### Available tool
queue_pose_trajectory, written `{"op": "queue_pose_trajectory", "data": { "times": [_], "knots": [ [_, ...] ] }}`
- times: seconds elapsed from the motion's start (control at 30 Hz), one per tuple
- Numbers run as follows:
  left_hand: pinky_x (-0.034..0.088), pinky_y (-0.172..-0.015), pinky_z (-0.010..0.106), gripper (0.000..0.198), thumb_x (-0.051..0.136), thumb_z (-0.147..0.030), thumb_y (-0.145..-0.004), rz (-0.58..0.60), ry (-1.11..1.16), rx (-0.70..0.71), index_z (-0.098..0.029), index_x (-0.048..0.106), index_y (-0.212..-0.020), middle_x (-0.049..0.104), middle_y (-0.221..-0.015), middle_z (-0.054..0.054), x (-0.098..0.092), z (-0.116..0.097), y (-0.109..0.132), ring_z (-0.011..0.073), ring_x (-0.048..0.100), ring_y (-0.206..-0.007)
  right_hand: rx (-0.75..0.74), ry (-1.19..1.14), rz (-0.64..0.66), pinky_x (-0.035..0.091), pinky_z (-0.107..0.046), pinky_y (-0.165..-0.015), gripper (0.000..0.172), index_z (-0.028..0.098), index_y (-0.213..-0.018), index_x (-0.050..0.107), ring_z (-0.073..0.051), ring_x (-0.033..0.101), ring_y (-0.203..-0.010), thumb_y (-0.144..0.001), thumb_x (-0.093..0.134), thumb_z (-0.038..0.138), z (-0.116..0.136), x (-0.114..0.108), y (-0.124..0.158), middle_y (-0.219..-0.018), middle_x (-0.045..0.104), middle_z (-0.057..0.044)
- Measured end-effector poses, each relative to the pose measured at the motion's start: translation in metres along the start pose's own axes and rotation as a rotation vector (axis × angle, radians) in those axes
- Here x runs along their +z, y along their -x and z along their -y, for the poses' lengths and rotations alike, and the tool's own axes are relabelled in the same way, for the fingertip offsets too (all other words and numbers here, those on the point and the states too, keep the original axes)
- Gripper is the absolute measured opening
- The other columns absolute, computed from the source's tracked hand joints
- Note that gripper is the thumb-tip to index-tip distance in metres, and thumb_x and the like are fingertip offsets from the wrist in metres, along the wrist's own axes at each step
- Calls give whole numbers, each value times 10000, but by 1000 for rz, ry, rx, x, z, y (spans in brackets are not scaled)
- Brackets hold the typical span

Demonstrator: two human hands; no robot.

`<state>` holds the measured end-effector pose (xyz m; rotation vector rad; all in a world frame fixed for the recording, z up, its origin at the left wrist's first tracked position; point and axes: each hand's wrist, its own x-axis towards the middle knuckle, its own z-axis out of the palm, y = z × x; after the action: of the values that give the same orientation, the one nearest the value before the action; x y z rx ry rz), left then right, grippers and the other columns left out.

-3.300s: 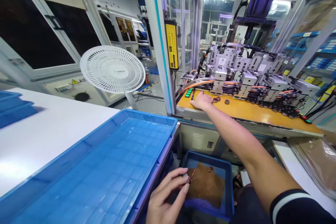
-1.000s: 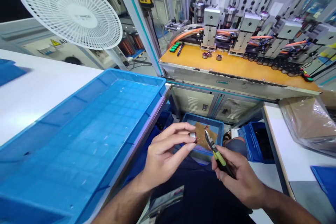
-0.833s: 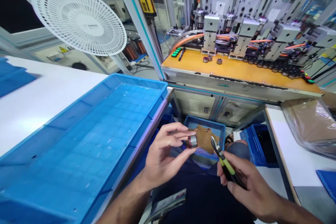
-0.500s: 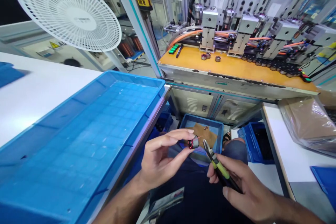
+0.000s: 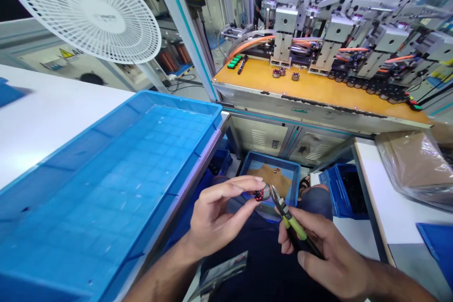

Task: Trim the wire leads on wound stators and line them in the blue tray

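The left hand [image 5: 226, 214] pinches a small coil [image 5: 262, 193] edgewise, I'd guess to bare 1 side; the right hand [image 5: 331, 252] clasps pliers [image 5: 296, 228], tips just beside it.

I see lime green and black on the pliers [image 5: 296, 227], silver-grey and red on the small round part [image 5: 262, 193]. The large tray [image 5: 106, 188] is bright blue with a gridded floor, and the worktop [image 5: 318, 87] beyond is orange-yellow.
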<state>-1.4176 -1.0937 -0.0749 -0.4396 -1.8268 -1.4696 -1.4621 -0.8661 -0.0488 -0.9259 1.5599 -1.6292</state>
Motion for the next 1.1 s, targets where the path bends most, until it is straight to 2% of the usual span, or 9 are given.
{"op": "queue_pose_trajectory", "data": {
  "times": [0.13, 0.27, 0.47, 0.63, 0.7, 0.77, 0.87, 0.93, 1.1],
  "knots": [
    [636, -905, 427, 561, 716, 62, -761, -8, 11, 1, -238, 513, -1189, 762, -1036, 66, 0, 0, 0, 232, 745, -968, 44, -10, -5, 526, -329, -772, 389, 241, -1317, 548, -143, 558, -788, -935, 504, 185, -2, 0, -1, -949, 570, -67],
    [625, -928, 428, 613, 712, 109, -724, -17, 40, -5, -232, 518, -1195, 759, -1056, 66, 1, 0, 3, 232, 741, -980, 95, -6, -2, 508, -312, -736, 239, 184, -1135, 584, -137, 556, -764, -911, 502, 185, -1, 0, -2, -930, 568, -67],
    [603, -969, 420, 692, 687, 177, -677, -7, 68, -18, -219, 513, -1216, 750, -1088, 64, 0, 0, 5, 228, 728, -1021, 175, 42, 5, 460, -275, -682, 117, 172, -965, 545, -123, 545, -712, -855, 505, 163, 4, 0, -5, -860, 555, -35],
    [612, -937, 450, 627, 724, 85, -729, -8, -2, -17, -244, 505, -1216, 753, -1076, 71, 0, 2, 8, 230, 737, -981, 196, 207, -37, 378, -241, -602, 19, 174, -820, 532, -100, 465, -622, -828, 522, 161, 2, 0, -4, -703, 510, 9],
    [618, -920, 445, 597, 728, 46, -753, -7, -76, -28, -246, 513, -1228, 750, -1065, 73, -1, 2, 9, 228, 735, -973, 201, 197, -68, 404, -243, -623, 23, 175, -845, 537, -105, 475, -644, -853, 523, 192, 1, 0, 0, -744, 522, -3],
    [625, -895, 398, 545, 724, 14, -775, 19, -221, -25, -225, 557, -1236, 747, -1043, 85, -2, 1, 8, 223, 731, -966, 220, 139, -116, 453, -257, -685, 92, 177, -953, 550, -119, 508, -705, -892, 517, 236, -1, -2, 4, -838, 544, -27],
    [626, -846, 322, 498, 707, 1, -795, 91, -430, 50, -212, 627, -1239, 727, -1040, 91, -5, -6, 5, 209, 720, -967, 245, 69, -176, 486, -290, -788, 185, 187, -1088, 548, -139, 552, -804, -925, 509, 268, -4, -8, 13, -962, 557, -55],
    [623, -830, 305, 514, 697, 17, -795, 111, -465, 106, -226, 638, -1244, 704, -1059, 83, -6, -12, 3, 200, 712, -971, 256, 47, -194, 484, -298, -817, 177, 187, -1078, 560, -146, 564, -832, -923, 520, 261, -5, -11, 20, -990, 563, -60],
    [620, -842, 300, 493, 700, 38, -778, 91, -453, 123, -221, 669, -1197, 683, -1067, 75, -2, -28, 1, 193, 705, -970, 283, 41, -188, 464, -292, -812, 136, 179, -1026, 579, -153, 558, -849, -904, 536, 217, -6, -13, 31, -941, 568, -44]
  ]
}}
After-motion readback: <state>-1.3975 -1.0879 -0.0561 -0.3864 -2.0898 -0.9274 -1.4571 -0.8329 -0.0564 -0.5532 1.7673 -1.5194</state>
